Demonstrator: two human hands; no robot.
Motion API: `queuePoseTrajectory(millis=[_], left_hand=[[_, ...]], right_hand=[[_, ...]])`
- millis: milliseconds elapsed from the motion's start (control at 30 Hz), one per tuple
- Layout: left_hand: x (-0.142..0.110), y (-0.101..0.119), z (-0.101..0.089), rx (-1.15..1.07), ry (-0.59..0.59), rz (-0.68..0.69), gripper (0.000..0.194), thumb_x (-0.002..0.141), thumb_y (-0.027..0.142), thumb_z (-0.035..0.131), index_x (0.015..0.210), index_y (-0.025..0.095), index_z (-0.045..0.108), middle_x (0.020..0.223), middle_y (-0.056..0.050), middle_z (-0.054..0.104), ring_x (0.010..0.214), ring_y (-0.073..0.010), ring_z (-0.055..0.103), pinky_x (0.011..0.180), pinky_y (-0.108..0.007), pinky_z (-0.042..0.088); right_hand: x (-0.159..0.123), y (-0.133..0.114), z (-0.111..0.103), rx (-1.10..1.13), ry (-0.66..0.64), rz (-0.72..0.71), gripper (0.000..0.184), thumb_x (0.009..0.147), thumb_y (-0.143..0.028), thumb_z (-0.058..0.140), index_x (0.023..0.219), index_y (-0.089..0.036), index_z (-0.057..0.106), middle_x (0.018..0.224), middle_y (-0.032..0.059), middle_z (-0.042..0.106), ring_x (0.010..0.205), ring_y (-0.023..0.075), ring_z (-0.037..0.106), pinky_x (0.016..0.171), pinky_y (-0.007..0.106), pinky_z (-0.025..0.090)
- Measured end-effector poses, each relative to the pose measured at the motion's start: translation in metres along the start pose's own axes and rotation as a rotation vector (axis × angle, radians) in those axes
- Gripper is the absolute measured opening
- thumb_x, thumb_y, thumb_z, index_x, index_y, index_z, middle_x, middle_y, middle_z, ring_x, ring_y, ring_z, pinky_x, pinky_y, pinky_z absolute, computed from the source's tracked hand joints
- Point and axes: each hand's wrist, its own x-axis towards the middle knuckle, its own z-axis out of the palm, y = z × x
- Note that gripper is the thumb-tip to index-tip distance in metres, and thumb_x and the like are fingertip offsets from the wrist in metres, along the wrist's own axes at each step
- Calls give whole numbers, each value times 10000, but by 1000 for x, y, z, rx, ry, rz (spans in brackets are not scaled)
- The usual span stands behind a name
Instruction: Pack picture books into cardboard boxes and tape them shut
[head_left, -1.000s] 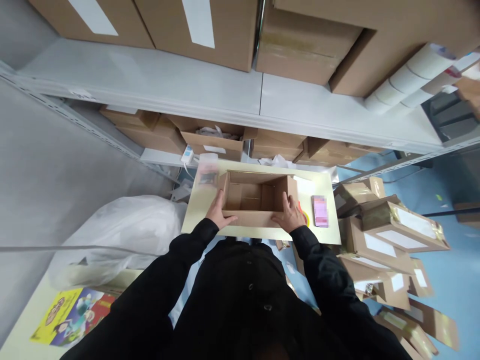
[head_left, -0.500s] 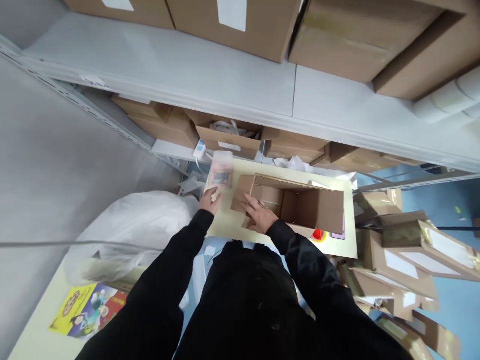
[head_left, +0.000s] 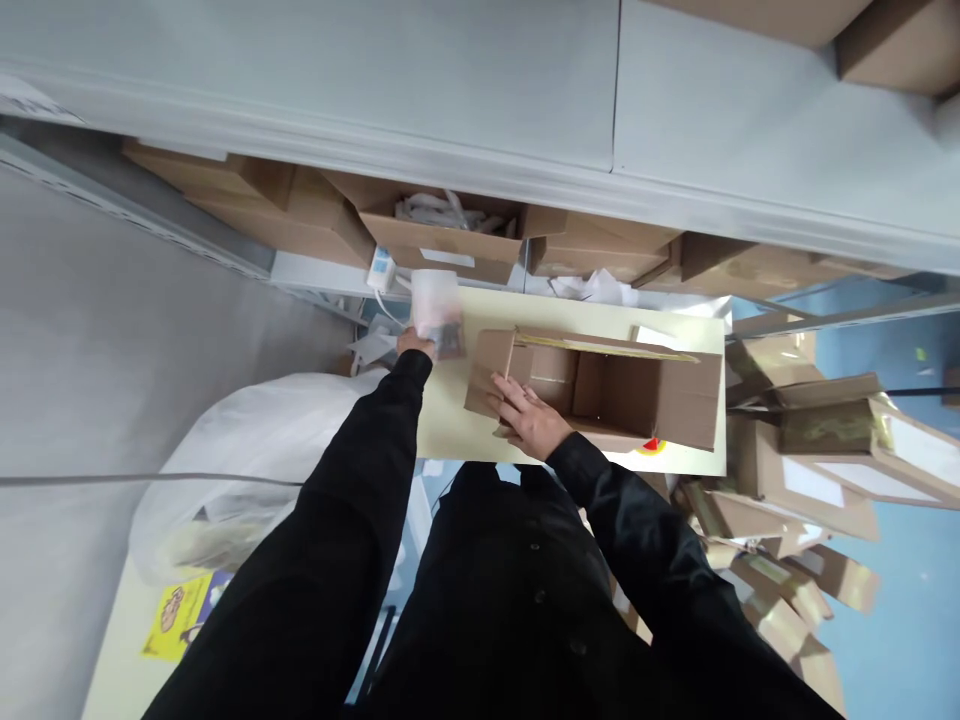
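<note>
An open brown cardboard box (head_left: 622, 385) lies on a small pale yellow table (head_left: 450, 425). My right hand (head_left: 529, 420) rests on the box's near left flap and wall. My left hand (head_left: 415, 345) reaches to the table's far left corner and grips a clear plastic container (head_left: 436, 305) with something dark inside. A red and yellow object (head_left: 651, 446) peeks out from under the box's near right edge.
A grey shelf rack (head_left: 525, 140) stands behind the table, with open cartons (head_left: 442, 235) underneath. A heap of taped cardboard boxes (head_left: 817, 440) lies on the blue floor at right. A white plastic bag (head_left: 255, 450) sits at left, near a colourful printed sheet (head_left: 180, 620).
The box has shifted right across the table and now covers the phone. My left hand left the box and took hold of the clear container. My right hand moved to the box's left end.
</note>
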Motion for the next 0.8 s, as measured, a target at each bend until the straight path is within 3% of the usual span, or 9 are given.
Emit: queuePoseTrajectory(millis=[167,267,367,433,533,633,667,733,800], left_hand=[[-63,-7,-68,54,193,-28,439,686,138,551,1125,149,550,1007,-113,656,1036,-305,599,945,-463,438],[-117,-4,-120,132,315,218,389,714,240,550,1091,154,590,912,-73,660,911,-274,627,883,-409,476],[-164,20,-158,87,194,386,351,692,298,587,1020,181,634,812,-22,656,746,-206,617,763,-316,506],[-185,45,-170,48,61,457,358,672,311,609,1005,186,649,822,-13,669,724,-189,612,722,-282,503],[-200,87,-167,28,-151,515,342,635,281,630,960,186,672,830,-6,687,748,-200,625,729,-286,502],[-200,125,-141,12,-368,506,335,565,220,668,897,193,693,815,2,700,773,-219,642,737,-305,512],[-198,136,-129,-21,-453,496,338,545,205,679,883,195,697,821,3,704,785,-223,647,736,-310,517],[-194,154,-101,-122,-640,476,334,517,187,701,851,194,702,825,1,709,794,-227,656,727,-322,530],[-190,166,-74,-250,-765,439,378,483,168,732,859,178,698,826,-9,709,789,-229,663,718,-339,542]], right_hand=[[2,3,0,-20,-8,-22,913,648,-63,731,1439,-217,301,1564,123,88,1424,326,133,1128,503,238],[6,0,-1,-6,-28,-16,984,617,-76,760,1454,-231,267,1566,135,49,1423,339,126,1123,528,220],[5,-5,-6,45,-57,-28,1078,585,-156,800,1476,-236,199,1564,151,5,1423,355,106,1112,558,203],[-6,-6,-14,143,-27,-11,1093,590,-242,807,1483,-211,177,1558,175,53,1421,351,124,1110,551,214],[-43,-2,-31,413,185,78,1138,600,-364,802,1491,-161,124,1516,217,215,1401,334,219,1099,507,273],[-89,5,-49,753,393,144,1152,641,-462,759,1493,-211,26,1494,189,287,1331,310,375,1004,465,408],[-101,7,-54,843,417,148,1087,667,-486,731,1489,-223,70,1470,174,341,1282,295,443,964,442,444],[-118,10,-60,937,416,170,843,711,-513,676,1407,-184,333,1315,150,532,1133,268,567,905,413,484],[-125,15,-60,958,444,254,602,701,-513,669,1153,-125,578,1073,124,667,965,253,630,861,409,500]])
